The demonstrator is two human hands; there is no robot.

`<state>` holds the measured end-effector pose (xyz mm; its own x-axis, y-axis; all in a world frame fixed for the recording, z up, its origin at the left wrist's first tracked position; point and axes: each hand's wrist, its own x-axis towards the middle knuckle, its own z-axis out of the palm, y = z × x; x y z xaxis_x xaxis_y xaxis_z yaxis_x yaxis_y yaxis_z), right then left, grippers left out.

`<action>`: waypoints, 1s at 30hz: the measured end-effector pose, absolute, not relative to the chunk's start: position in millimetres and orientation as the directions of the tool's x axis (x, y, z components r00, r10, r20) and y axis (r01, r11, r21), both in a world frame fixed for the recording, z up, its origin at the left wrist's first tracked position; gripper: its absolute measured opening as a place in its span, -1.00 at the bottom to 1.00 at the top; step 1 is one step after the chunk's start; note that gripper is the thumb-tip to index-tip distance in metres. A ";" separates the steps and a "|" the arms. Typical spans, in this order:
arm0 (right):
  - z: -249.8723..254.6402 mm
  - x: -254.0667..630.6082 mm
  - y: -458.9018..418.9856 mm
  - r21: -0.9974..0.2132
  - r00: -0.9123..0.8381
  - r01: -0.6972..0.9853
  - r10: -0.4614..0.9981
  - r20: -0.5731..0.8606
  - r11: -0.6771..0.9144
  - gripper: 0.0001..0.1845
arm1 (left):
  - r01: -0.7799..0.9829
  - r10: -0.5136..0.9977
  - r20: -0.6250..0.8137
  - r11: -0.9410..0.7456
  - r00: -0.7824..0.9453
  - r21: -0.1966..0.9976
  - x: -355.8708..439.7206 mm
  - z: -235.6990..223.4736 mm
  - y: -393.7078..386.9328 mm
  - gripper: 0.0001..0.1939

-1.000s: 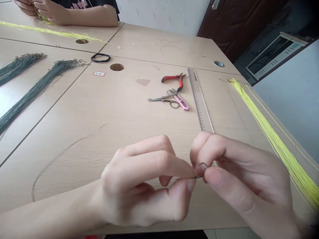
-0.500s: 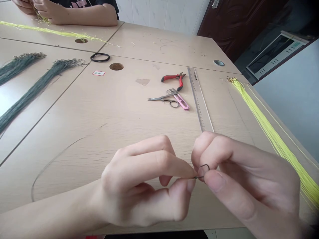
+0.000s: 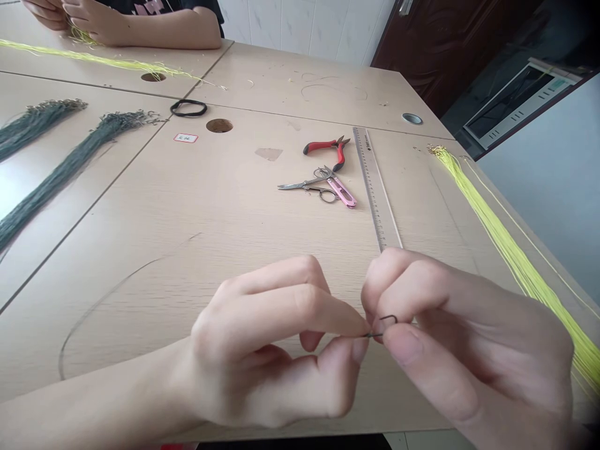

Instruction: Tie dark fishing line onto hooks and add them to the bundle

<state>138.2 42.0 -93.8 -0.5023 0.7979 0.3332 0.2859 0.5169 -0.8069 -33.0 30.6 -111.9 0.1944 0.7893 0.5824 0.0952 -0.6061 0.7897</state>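
**Close pinch on a thin dark strand [image 3: 376, 335]**

Both forearms reach in over the desk, and the hands nearly meet at the fingertips. The left hand [image 3: 262, 350] comes in from the left with its fingers curled, the thumb and forefinger closed tight on the strand. The right hand [image 3: 469, 344] angles in from the other side, its thumb and bent forefinger pinched just as narrowly around the same piece, a little way along. The strand runs across the small gap between the two grips, then bends into a tiny open hook [image 3: 389, 319] that stands up from the right hand's grip. It is fine, stiff-looking stuff, dark as wire, held just above the light wood-grain desk [image 3: 140, 281] and not touching it.

Beyond the hands lie a long metal ruler [image 3: 375, 187], red-handled pliers [image 3: 325, 152], steel scissors [image 3: 304, 184] and pink thread snips [image 3: 342, 194] — the snips overlap the scissors. To the right stretches a bundle of yellow cords [image 3: 515, 262] with gold-coloured tips, and to the left lie two bundles of grey-green cords [image 3: 60, 169]. Near a round desk hole [image 3: 219, 125] sits a black elastic band [image 3: 188, 108]. Across the table, a co-worker's hands [image 3: 84, 22] — sleeveless of tools — work at a tuft of yellow strands.
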 end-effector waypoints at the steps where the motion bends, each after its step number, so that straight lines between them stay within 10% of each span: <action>1: -93.5 137.7 41.9 -0.802 -0.507 0.280 0.791 0.342 0.527 -0.78 | 0.093 0.789 0.583 -0.606 0.193 0.790 -33.0 -111.6 30.4 -0.78; 16: -97.4 137.5 50.3 -0.875 -0.464 0.118 0.805 0.370 0.470 -0.89 | 0.137 0.793 0.555 -0.597 0.253 0.791 -37.7 -124.8 31.7 -0.82; 21: -99.8 145.2 75.5 -0.972 -0.174 0.042 0.959 0.222 0.233 -0.77 | 0.179 0.770 0.522 -0.609 0.367 0.773 -38.5 -132.8 31.1 -0.83; 30: -90.2 192.1 137.3 -0.929 0.296 0.189 0.884 0.363 0.319 -0.73 | 0.038 0.490 0.563 -0.776 0.666 0.630 -8.7 -140.4 3.1 -0.88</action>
<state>192.1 137.3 -90.2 0.2956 0.8835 0.3634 0.1892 0.3187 -0.9288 -8.7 3.1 -140.4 0.6656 0.4896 0.5633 0.0375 -0.7757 0.6300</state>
